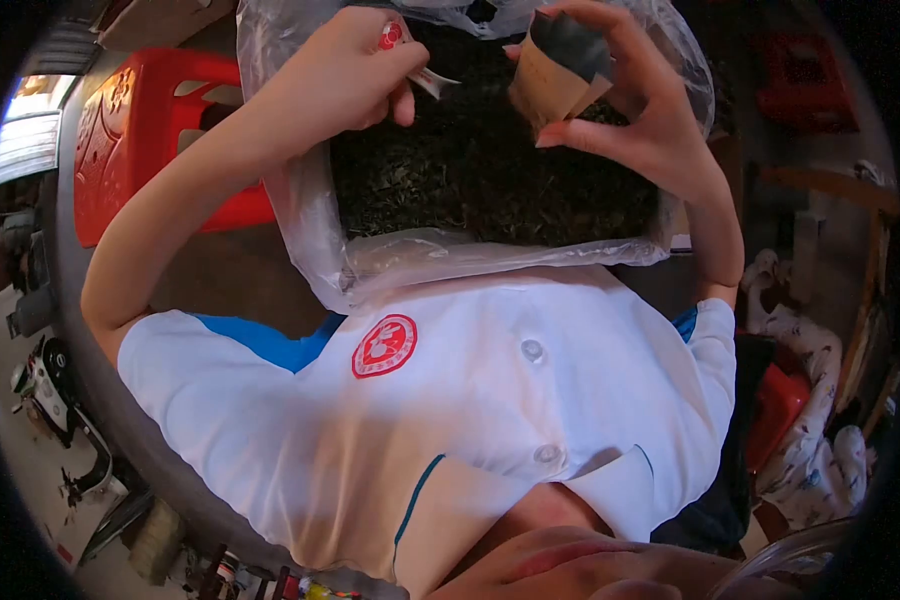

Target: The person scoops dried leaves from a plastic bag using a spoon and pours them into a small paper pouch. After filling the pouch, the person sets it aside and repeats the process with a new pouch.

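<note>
Right hand (655, 115) half-curled, thumb and fingers gripping brown paper packet (552, 78) on its inner side, above dark leafy material (470, 175) in plastic bag (305, 215); left hand (345, 75) curled around small red-and-white item (390, 36).

We list: one white shirt (450, 410), short-sleeved. On the left hand's (355, 75) side: round red badge (384, 346), pale emblem; blue panel (260, 341) by the sleeve. On the right hand's (635, 105): some blue (684, 323). Behind both hands, we count two round buttons (532, 351); white collar (615, 490), teal piping (417, 498).
</note>
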`<action>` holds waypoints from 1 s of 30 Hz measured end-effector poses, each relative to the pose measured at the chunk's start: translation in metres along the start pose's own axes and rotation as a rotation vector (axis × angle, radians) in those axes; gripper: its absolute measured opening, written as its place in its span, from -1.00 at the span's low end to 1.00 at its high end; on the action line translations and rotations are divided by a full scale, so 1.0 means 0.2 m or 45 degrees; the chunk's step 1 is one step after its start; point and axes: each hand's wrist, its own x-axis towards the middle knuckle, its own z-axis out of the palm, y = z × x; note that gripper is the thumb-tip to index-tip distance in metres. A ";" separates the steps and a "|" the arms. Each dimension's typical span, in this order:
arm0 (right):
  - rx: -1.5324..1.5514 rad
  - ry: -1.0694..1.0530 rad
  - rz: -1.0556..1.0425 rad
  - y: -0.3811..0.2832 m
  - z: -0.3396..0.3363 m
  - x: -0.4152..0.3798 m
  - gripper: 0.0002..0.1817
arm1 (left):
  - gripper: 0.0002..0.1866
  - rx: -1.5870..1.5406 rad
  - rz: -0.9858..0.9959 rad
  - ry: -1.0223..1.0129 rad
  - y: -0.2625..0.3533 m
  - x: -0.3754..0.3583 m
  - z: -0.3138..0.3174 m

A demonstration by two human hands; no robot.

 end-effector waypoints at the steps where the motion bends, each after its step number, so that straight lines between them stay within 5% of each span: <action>1: -0.083 0.013 -0.039 0.00 -0.01 0.00 -0.15 | -0.77 -0.053 0.000 -0.009 0.01 -0.02 0.03; 10: -0.084 0.300 -0.333 0.04 -0.06 -0.04 -0.13 | -0.80 -0.421 -0.058 -0.055 0.06 -0.03 0.09; 15: 0.258 0.575 -0.410 0.04 -0.03 -0.08 -0.13 | -0.80 -0.525 -0.004 0.006 0.06 -0.07 0.08; 19: -0.109 0.404 -0.445 0.08 -0.15 -0.14 -0.12 | -0.81 -0.614 -0.017 0.100 0.05 -0.16 0.02; 24: -0.758 0.205 -0.084 -0.11 -0.06 -0.09 -0.19 | -0.82 -0.717 0.004 0.252 0.01 -0.29 -0.12; 30: -0.710 -0.028 -0.366 -0.05 0.03 0.05 -0.27 | -0.80 -0.665 0.055 0.415 -0.04 -0.42 -0.20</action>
